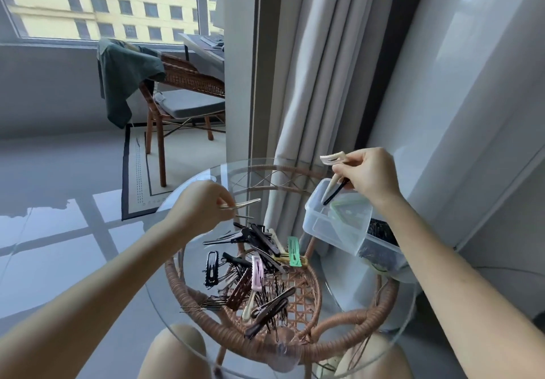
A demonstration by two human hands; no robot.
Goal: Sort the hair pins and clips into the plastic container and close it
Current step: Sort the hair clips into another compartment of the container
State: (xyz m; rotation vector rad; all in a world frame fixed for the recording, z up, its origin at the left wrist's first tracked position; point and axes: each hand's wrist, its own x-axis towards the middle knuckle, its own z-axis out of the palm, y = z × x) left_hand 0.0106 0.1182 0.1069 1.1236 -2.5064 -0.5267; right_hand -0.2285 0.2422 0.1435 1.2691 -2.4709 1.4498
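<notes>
Knees (177,349) under glass, sorting half done

Knees sit closest to me, tucked beneath the round glass table (236,164) on its rattan frame (206,313). On the middle of the glass lies the heap of clips and pins (253,269), well tangled. It includes a green snap clip (294,251) toward the right, a pink clip (257,272), dark duckbill clips, and thin bobby pins (206,305) fanning toward the near-left edge.

The left hand (203,207) hovers over the far-left part of the table, pinching a gold clip (240,204) by one end. The right hand (371,178) hangs above the plastic container (333,225), fingers curled round cream clips (333,159) and a black pin (336,194). That container stands open at the right edge. One compartment is dark with pins and another holds something green. I can't pick out its lid.

As I judge it, everything here is light and stiff. Clips look springy and are best taken by the hinge end or the flat body. Pins are thin, likely slick on glass and interlocked, so I'd pinch bunches or slide them to the rim rather than pry singles.

What stands in the way is the tangle itself and the right forearm crossing the container's near end. A nudge there could push the box off the edge. A curtain (309,83) hangs just behind it, and a chair (177,83) stands well apart.
</notes>
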